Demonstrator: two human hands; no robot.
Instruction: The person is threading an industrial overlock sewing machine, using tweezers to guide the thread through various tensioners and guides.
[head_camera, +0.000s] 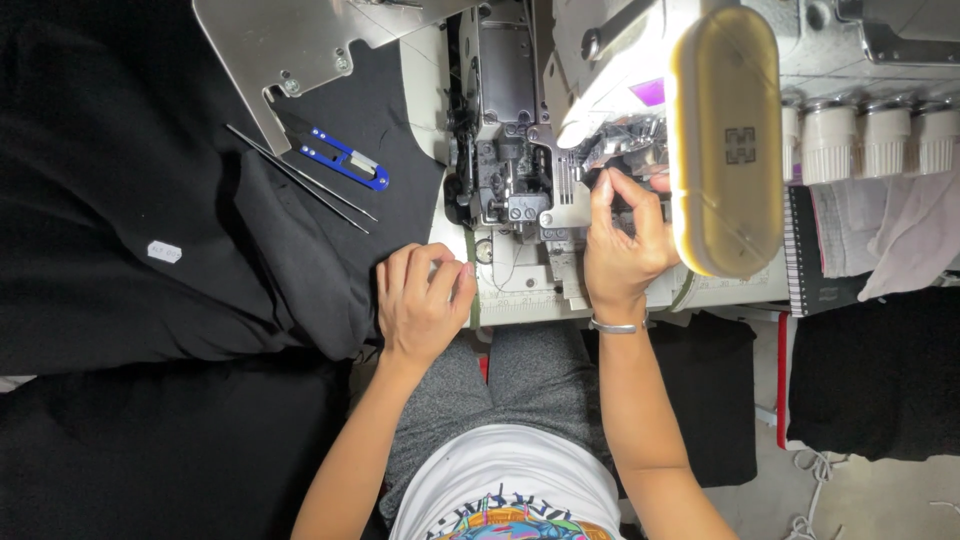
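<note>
At the bottom centre of the frame, the person is sitting with grey-clad knees under the table edge, both forearms reaching upward in the picture.

The left hand (422, 300) is resting just left of centre, fingers curled loosely together into a soft fist, knuckles on the edge of the black fabric (150, 250) where it meets the pale machine bed (520, 290). It is pinching nothing that can be made out; it seems only to be steadying the cloth.

The right hand (622, 240), with a thin metal bangle (615, 326) at the wrist, is reaching further up, fingertips drawn together at the needle and presser-foot area (610, 160) of the sewing machine (640, 100). Whether it is gripping a thread or a small part cannot be told, since the fingertips are half hidden by the cream lamp housing (727, 140).

Judging from this, no fabric is lying under the foot yet: the black fabric is piled wholly in the left half of the frame, so the work looks to be at the setting-up or threading stage, with the stitching itself yet to come.

Further up and left, blue thread snips (345, 160) and long thin tweezers (300, 178) are lying untouched on the fabric. At the upper right, white thread cones (865, 140) are standing in a row.
</note>
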